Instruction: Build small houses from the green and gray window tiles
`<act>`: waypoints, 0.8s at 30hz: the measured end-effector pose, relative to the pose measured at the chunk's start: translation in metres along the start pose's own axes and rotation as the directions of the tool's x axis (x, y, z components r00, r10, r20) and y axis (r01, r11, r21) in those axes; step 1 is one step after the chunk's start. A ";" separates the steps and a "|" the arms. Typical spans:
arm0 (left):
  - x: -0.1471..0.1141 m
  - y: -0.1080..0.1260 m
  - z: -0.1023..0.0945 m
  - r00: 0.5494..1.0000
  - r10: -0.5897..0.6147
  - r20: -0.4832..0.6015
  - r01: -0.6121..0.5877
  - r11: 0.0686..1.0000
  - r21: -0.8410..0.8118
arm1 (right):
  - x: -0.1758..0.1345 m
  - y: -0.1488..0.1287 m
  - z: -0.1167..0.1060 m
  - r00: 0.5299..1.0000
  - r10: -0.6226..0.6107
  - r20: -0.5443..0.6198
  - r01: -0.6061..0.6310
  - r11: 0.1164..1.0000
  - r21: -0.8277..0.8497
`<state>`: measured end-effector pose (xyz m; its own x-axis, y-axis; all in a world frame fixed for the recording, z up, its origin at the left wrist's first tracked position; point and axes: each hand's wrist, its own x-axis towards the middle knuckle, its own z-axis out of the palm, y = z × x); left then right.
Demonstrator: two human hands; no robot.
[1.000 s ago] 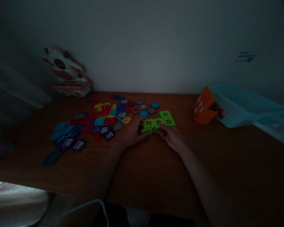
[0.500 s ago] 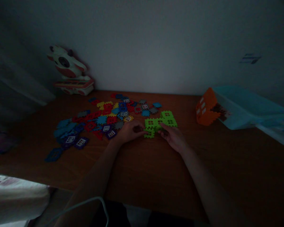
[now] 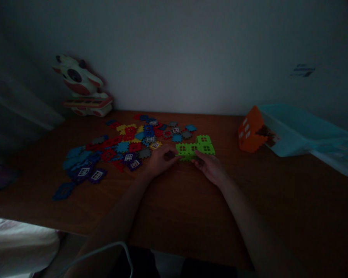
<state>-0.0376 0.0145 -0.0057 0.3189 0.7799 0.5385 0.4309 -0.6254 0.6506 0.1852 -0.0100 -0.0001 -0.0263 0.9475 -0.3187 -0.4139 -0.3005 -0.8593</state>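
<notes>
Head view: we note the lime-green interlocking window-panel assembly [image 3: 201,147] at the centre of the wooden tabletop [image 3: 185,216], between both hands, right of the loose toothed tiles [image 3: 122,147]. Our left hand [image 3: 160,160] pinches its left end, thumb and forefinger curled; our right hand [image 3: 211,168] grips the lower front, thumb on the face, other fingers partly hidden below. We judge it light, stiff plastic, fairly smooth, weakest at the toothed joints; best held by flat faces close to a seam, supporting both sides.
</notes>
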 end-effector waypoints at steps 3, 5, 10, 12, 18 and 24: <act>0.001 -0.001 -0.001 0.999 0.030 -0.029 -0.030 0.999 -0.018 | -0.001 -0.001 0.002 1.000 0.018 -0.014 -0.017 0.999 0.042; 0.002 -0.002 -0.003 1.000 0.003 -0.014 -0.004 0.998 -0.066 | -0.001 -0.001 0.002 1.000 0.020 -0.016 -0.019 0.999 0.047; 0.002 0.000 -0.006 0.989 -0.085 0.120 0.100 0.987 -0.128 | 0.000 0.000 0.000 1.000 -0.004 -0.001 0.004 1.000 0.014; 0.002 0.001 -0.003 0.990 -0.086 0.112 0.099 0.989 -0.112 | 0.001 0.002 -0.001 1.000 -0.009 0.002 0.009 1.000 0.004; 0.000 -0.001 0.003 1.000 -0.013 -0.010 0.012 0.999 -0.040 | 0.004 0.005 -0.003 1.000 -0.023 0.008 0.023 0.999 -0.027; -0.002 -0.008 0.007 0.998 -0.045 -0.046 0.043 0.999 -0.030 | 0.000 0.005 -0.001 0.997 -0.007 0.075 0.011 0.998 -0.055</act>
<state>-0.0359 0.0185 -0.0159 0.2603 0.8052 0.5328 0.4185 -0.5914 0.6893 0.1843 -0.0113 -0.0050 -0.0918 0.9552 -0.2814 -0.3635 -0.2953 -0.8836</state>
